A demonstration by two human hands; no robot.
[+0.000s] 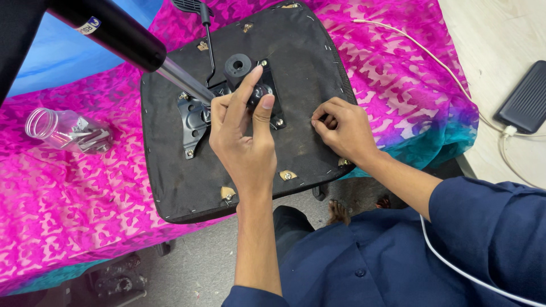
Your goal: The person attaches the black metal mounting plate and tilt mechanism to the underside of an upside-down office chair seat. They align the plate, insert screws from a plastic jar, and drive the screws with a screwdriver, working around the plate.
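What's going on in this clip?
A person leans over an upturned chair seat lying on a pink patterned cloth. The left hand grips the black knob on the metal mechanism plate; the right hand rests curled on the seat's underside. A clear plastic jar lies nearby.

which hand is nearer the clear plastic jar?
Left. The left hand grips the black knob on the seat mechanism, closer to the clear plastic jar; the right hand rests farther right.

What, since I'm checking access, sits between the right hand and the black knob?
Only the left hand, which is clasped around the black knob, thumb on the side facing the right hand. Otherwise just bare seat underside lies between them.
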